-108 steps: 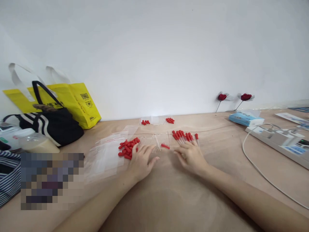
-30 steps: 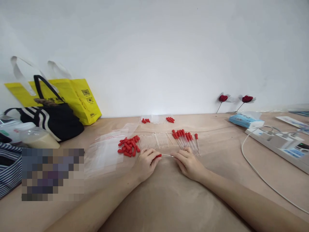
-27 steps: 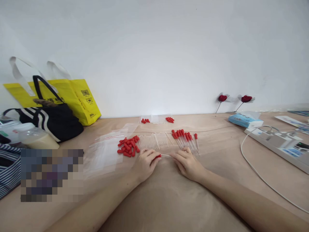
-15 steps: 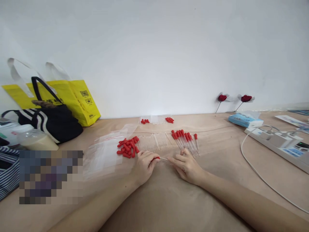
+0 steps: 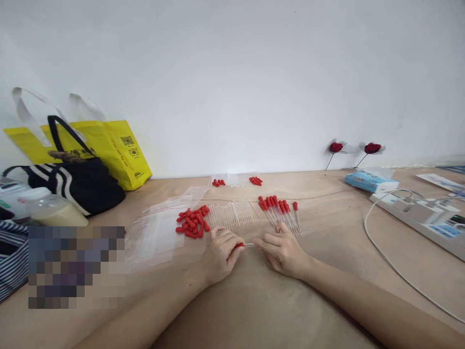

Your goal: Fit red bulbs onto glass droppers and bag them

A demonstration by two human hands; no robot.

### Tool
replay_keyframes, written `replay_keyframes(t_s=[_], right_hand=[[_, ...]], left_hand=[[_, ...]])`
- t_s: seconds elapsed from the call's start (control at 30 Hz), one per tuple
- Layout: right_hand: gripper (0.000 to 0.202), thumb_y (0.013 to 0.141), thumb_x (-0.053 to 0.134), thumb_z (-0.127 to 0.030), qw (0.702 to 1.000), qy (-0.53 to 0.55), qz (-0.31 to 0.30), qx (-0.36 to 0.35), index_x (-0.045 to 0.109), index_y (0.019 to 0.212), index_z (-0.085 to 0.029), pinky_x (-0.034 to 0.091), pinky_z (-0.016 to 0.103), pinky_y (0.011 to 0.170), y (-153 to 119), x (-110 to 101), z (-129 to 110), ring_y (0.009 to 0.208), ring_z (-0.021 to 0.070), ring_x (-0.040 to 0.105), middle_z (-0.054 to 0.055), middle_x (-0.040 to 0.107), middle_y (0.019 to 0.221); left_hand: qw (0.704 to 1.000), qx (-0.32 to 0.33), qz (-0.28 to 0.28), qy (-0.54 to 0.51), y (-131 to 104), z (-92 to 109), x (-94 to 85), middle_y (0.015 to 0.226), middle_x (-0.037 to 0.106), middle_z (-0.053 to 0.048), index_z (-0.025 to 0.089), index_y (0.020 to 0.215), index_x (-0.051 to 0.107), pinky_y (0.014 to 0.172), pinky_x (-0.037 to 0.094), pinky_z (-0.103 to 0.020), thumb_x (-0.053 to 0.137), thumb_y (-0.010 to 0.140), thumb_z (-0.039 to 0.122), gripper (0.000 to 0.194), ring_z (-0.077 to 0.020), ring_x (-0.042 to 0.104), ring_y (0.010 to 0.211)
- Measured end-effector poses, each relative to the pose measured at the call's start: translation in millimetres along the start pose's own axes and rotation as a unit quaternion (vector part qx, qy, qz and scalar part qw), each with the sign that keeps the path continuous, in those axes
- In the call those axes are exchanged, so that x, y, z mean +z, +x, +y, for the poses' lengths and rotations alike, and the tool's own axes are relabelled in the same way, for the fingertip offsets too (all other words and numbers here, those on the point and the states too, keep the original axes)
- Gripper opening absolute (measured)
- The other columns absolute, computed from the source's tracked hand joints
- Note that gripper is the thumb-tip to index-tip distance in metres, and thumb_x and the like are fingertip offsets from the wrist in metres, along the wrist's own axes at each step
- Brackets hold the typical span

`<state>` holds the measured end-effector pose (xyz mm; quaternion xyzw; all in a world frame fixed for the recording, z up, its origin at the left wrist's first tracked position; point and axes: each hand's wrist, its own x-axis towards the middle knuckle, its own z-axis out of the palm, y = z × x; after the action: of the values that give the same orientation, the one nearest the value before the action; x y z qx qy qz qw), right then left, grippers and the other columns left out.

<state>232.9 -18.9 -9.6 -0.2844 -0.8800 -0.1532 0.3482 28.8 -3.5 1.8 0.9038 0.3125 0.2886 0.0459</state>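
Note:
My left hand [image 5: 224,252] is closed on a red rubber bulb [image 5: 240,245]. From that bulb a thin clear glass tube [image 5: 249,245] runs across to my right hand [image 5: 285,252], whose fingers pinch its other end. Beyond my left hand lies a heap of loose red bulbs [image 5: 192,222]. Bare glass tubes [image 5: 232,213] lie side by side in a row behind both hands. Several droppers [image 5: 279,208], red bulbs fitted on glass tubes, are fanned out just past my right hand.
Clear zip bags [image 5: 163,228] lie left of the heap; another bag [image 5: 236,180] with bulbs and tubes is near the wall. At left stand a yellow bag [image 5: 123,155], a black bag [image 5: 98,184] and a bottle [image 5: 58,208]. Right: tissue pack [image 5: 370,182], power strip [image 5: 421,218], white cable [image 5: 381,257].
Both hands have shifted slightly nearer and to the right, with the bulb and tube still between them. The tube now lies more level.

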Motion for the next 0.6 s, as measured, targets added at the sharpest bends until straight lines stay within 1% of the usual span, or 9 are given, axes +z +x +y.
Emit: replay_keyframes(t_s=[0.13, 0.27, 0.43, 0.6], right_hand=[[0.026, 0.075, 0.036, -0.006, 1.000, 0.008, 0.009, 0.010, 0.059, 0.085, -0.013, 0.023, 0.030, 0.060, 3.0, 2.6, -3.5, 0.053, 0.0105, 0.039, 0.000, 0.052, 0.059], [0.023, 0.077, 0.037, -0.007, 1.000, 0.018, 0.004, 0.023, 0.059, 0.083, -0.014, 0.023, 0.029, 0.060, 4.5, 4.9, -6.0, 0.053, 0.0107, 0.038, 0.000, 0.052, 0.058], [0.023, 0.081, 0.037, -0.011, 0.999, 0.026, -0.014, 0.042, 0.059, 0.084, -0.015, 0.024, 0.029, 0.062, 5.4, 6.1, -5.6, 0.055, 0.0107, 0.040, 0.001, 0.054, 0.062], [0.019, 0.083, 0.043, -0.018, 0.997, -0.005, -0.051, 0.060, 0.061, 0.083, -0.017, 0.024, 0.030, 0.065, 7.7, 2.7, -6.1, 0.066, 0.0135, 0.044, 0.003, 0.058, 0.068]], left_hand=[[1.000, 0.008, 0.000, 0.006, -0.4, 1.2, 0.0, 0.071, 0.061, 0.001, 0.019, 0.074, 0.052, 0.085, 0.025, -0.036, 0.038, 0.085, 0.021, 0.018, -0.0136, 0.053, 0.071], [1.000, 0.012, -0.008, 0.006, -0.1, 1.7, 0.1, 0.071, 0.062, 0.000, 0.019, 0.075, 0.053, 0.085, 0.025, -0.037, 0.037, 0.085, 0.021, 0.018, -0.0143, 0.054, 0.071], [1.000, 0.005, -0.021, -0.001, 0.6, 0.5, -1.6, 0.073, 0.063, 0.000, 0.019, 0.076, 0.054, 0.086, 0.025, -0.037, 0.037, 0.085, 0.022, 0.020, -0.0143, 0.054, 0.073], [1.000, -0.012, -0.029, 0.005, 1.1, -3.4, -3.2, 0.076, 0.064, 0.001, 0.021, 0.080, 0.057, 0.088, 0.022, -0.039, 0.039, 0.085, 0.022, 0.018, -0.0142, 0.055, 0.076]])
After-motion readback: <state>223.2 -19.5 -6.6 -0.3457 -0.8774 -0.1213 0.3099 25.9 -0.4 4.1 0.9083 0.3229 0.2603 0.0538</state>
